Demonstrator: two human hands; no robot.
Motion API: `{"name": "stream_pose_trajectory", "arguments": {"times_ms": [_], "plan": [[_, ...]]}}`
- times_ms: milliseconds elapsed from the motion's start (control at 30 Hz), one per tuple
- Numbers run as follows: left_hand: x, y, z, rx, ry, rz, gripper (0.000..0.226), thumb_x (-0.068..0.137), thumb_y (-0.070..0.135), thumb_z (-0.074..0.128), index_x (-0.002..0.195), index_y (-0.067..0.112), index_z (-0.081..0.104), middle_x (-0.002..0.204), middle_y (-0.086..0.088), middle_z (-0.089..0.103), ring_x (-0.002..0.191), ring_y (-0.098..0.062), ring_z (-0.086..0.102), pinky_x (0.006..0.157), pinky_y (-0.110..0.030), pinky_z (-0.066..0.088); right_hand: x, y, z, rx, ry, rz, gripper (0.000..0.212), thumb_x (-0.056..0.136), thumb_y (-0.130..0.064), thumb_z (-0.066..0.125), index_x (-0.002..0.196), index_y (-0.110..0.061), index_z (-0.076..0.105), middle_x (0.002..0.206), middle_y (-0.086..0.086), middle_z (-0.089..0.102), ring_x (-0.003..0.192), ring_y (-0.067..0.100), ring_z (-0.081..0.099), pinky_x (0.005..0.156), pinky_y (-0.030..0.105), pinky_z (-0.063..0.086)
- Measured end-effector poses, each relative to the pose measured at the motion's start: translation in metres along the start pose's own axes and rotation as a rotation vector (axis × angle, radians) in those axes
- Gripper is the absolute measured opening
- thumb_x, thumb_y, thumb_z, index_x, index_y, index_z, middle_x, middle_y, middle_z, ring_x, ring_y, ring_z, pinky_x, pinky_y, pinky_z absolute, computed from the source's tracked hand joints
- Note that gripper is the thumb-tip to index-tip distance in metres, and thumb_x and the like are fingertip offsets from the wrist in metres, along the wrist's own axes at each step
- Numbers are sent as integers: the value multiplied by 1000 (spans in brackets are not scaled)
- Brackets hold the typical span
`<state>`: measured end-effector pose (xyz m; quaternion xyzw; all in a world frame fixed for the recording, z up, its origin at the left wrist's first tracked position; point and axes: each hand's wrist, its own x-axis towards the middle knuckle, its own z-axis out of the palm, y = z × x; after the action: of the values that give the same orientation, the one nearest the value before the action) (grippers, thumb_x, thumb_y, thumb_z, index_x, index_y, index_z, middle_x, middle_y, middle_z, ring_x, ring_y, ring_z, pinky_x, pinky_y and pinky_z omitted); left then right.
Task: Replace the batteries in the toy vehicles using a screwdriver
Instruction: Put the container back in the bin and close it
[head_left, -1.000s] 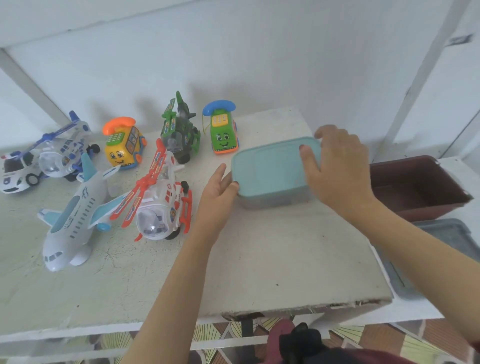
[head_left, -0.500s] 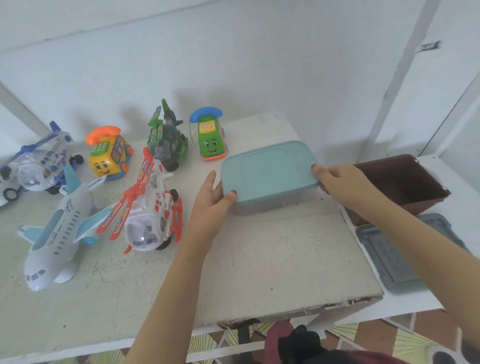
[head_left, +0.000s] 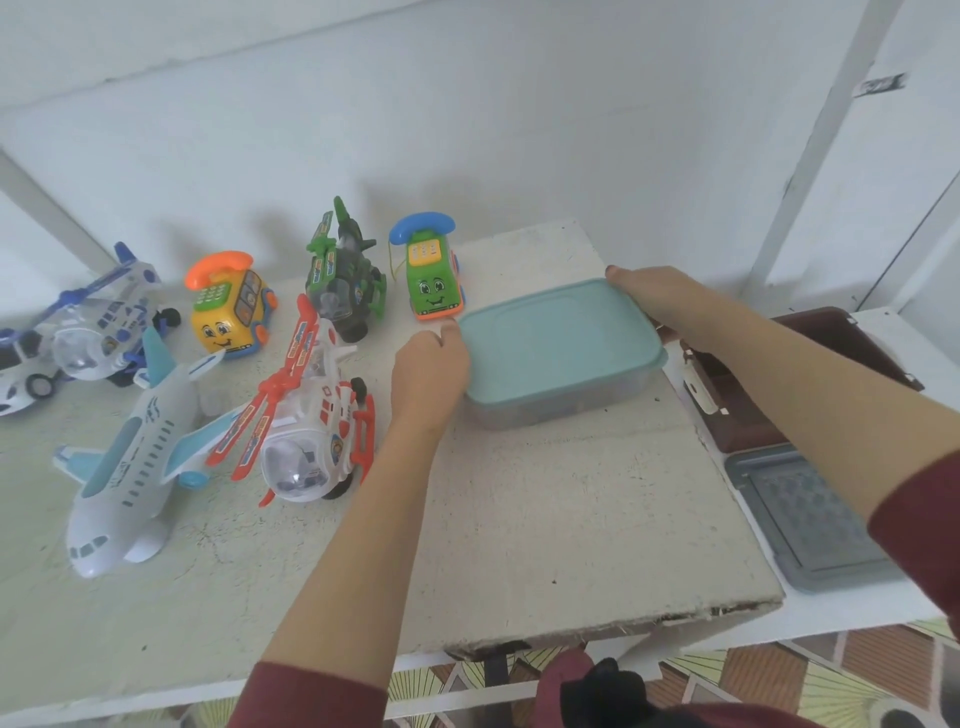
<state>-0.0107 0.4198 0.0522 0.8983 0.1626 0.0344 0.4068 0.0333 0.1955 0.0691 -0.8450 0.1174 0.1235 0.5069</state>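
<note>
Left hand grips teal-lidded box, left end; right hand grips far right corner; box on table.

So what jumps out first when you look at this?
The teal-lidded box in the middle of the table, held between the left hand and right hand. Then the bright toys to its left: a red-and-white toy helicopter and a white toy airplane nearest, with a yellow phone car behind.
</note>
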Motion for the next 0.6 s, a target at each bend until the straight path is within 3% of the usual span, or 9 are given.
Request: {"name": "stream_pose_trajectory", "arguments": {"times_ms": [100,233,333,433,600], "plan": [[1,0,5,5,6,-3,44,103,38,27,83,9,52,81,-5,51,81,-27,53,78,-40,49,-2,-1,1,45,5,-47,23,100,-36,44,102,-17,58,93,6,60,82,23,60,70,27,48],[-1,-1,6,-2,45,34,46,104,35,29,67,13,47,71,-2,49,71,-23,50,73,-39,48,-4,-1,0,56,26,-68,22,101,-32,46,98,-15,60,80,1,59,64,14,57,52,22,44],[-4,-1,4,7,63,54,48,104,35,30,64,11,44,67,-3,48,63,-20,46,66,-35,43,-6,-1,2,2,78,-40,30,99,-37,43,93,-13,60,83,5,58,66,20,57,50,22,42],[-4,-2,2,18,49,45,51,103,37,31,61,11,42,63,-5,48,62,-24,47,63,-34,41,-13,1,5,-140,149,-22,47,100,-43,33,73,-9,51,72,6,51,57,24,51,46,24,37],[-4,-1,1,28,27,31,51,102,37,34,58,12,37,60,-3,43,59,-23,42,59,-32,35,-32,14,6,-238,243,-75,50,100,-44,29,64,-11,40,60,6,47,45,24,50,48,27,35]]}}
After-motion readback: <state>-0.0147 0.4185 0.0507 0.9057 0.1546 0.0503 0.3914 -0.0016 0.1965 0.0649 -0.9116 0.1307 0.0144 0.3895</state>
